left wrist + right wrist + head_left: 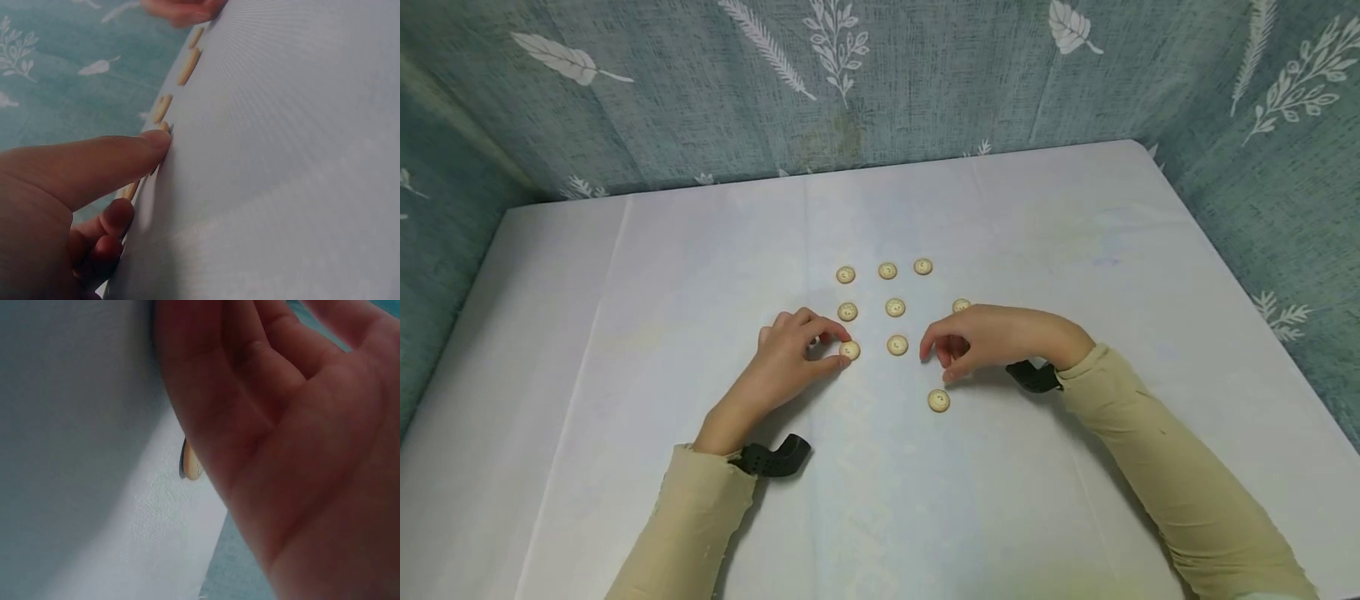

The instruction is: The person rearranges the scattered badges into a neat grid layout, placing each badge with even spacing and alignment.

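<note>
My left hand [786, 362] pinches a round cream button [849, 350] at the near left corner of a grid of similar buttons, thumb and index finger at its edge. In the left wrist view the thumb [119, 162] partly hides that button. My right hand [981, 337] hovers at the right side of the grid, fingers bent loosely, thumb and index apart with nothing between them. Just below its fingertips lies another button [938, 401]. One more button [961, 306] shows partly behind the right hand. The middle near button [897, 345] lies between the two hands.
Three buttons form the far row, the middle one [887, 271] among them. Left and middle buttons [895, 307] of the second row lie nearer. A white cloth covers the table [625, 400]. Green leaf-patterned fabric [925, 92] hangs behind and at the sides.
</note>
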